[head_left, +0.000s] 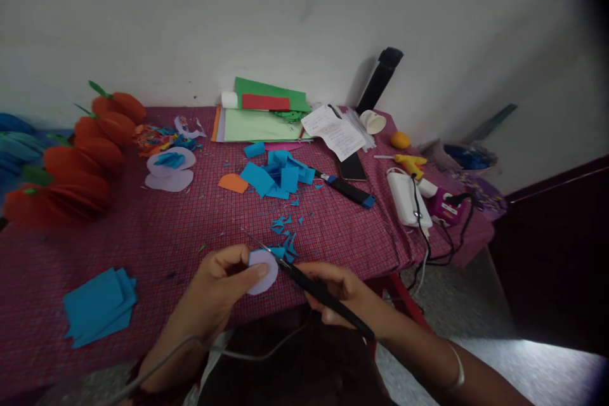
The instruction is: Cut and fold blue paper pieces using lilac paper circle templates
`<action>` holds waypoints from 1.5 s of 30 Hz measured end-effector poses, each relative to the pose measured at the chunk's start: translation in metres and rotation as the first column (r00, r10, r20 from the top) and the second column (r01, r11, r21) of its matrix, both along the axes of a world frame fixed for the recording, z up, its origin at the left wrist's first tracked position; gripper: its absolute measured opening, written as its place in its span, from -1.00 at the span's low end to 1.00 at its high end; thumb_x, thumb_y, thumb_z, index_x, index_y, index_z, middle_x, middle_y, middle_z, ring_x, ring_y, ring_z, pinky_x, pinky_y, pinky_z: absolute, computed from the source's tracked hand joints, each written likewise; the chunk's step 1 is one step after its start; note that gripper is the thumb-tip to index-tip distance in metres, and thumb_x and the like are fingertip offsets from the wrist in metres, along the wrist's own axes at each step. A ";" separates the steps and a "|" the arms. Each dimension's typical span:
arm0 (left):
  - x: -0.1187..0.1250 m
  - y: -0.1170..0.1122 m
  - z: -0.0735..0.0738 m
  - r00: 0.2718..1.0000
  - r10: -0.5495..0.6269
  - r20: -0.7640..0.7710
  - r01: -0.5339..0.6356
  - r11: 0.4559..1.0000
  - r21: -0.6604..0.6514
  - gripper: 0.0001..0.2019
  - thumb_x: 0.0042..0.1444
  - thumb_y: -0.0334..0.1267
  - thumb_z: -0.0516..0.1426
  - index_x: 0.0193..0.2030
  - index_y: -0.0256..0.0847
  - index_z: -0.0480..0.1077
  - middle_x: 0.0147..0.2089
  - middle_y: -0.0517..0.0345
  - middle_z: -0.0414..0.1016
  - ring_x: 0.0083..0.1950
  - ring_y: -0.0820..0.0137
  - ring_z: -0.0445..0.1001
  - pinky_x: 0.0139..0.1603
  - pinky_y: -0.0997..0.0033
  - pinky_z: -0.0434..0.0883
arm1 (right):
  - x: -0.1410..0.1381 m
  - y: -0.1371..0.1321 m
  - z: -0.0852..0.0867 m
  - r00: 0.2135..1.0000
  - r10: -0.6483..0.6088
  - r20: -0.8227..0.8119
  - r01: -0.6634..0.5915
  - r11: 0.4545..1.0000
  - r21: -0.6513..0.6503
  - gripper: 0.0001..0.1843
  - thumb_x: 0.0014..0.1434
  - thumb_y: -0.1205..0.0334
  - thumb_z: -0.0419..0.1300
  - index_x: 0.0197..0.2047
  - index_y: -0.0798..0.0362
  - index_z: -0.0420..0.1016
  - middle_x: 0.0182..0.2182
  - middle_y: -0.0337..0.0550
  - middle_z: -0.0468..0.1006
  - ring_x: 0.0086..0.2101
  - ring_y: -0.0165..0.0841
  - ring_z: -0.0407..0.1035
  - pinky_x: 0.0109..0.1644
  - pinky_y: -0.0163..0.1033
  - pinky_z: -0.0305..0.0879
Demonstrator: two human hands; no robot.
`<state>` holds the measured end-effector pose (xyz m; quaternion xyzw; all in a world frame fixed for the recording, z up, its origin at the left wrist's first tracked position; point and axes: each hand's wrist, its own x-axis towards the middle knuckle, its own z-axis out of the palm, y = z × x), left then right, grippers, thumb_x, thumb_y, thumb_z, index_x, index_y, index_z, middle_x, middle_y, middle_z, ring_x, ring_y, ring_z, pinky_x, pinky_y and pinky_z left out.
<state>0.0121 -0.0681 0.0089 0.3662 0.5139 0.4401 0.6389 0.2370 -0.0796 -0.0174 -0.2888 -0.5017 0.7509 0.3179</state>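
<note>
Pinched between thumb and fingers of my left hand [221, 282] is a round lilac paper disc [267, 276], with a blue edge of paper showing behind it. My right hand [335, 295] grips black-handled scissors [318, 292], whose blades reach to the upper right edge of the disc. Just beyond the blades lie small blue paper scraps [288, 242]. Farther back is a loose heap of blue paper pieces [280, 174], with an orange paper piece [233, 183] beside it. A stack of blue paper squares [101, 306] rests at the front left.
Orange paper pumpkins [71, 168] line the left side, near lilac paper shapes [170, 181]. Behind are coloured sheets [266, 125], a written note [335, 132] and a utility knife [349, 191]. On the right are a yellow glue gun [410, 163], a white power bank [406, 196] and cables.
</note>
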 end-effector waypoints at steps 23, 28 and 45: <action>-0.005 0.004 0.005 0.995 -0.083 -0.047 0.084 0.996 0.029 -0.79 -0.20 -0.24 0.34 -0.64 -0.26 0.42 -0.58 0.22 0.36 -0.53 0.52 0.24 -0.49 0.53 0.21 | 0.010 0.007 0.009 0.993 0.066 0.096 -0.066 0.998 -0.003 -0.36 -0.05 0.10 0.41 0.13 -0.03 0.43 -0.42 -0.28 0.38 -0.41 -0.47 0.21 -0.31 -0.33 0.19; -0.006 0.004 0.000 0.987 -0.131 -0.090 0.132 0.991 0.007 -0.78 -0.20 -0.25 0.33 -0.67 -0.26 0.40 -0.64 0.25 0.31 -0.56 0.53 0.21 -0.53 0.55 0.16 | 0.013 0.013 0.018 0.986 0.136 0.094 -0.134 0.991 -0.029 -0.31 -0.06 0.12 0.41 0.16 -0.03 0.39 -0.31 -0.22 0.47 -0.30 -0.42 0.33 -0.15 -0.27 0.28; -0.007 0.003 -0.004 0.962 -0.266 -0.057 0.264 0.963 -0.053 -0.93 -0.20 -0.29 0.33 -0.50 -0.20 0.59 -0.51 0.10 0.54 -0.54 0.44 0.37 -0.49 0.47 0.32 | 0.026 0.021 0.033 0.936 0.191 0.295 -0.206 0.978 0.023 -0.31 -0.05 0.29 0.39 0.18 -0.08 0.39 0.04 -0.18 0.50 0.03 -0.26 0.36 0.12 -0.15 0.27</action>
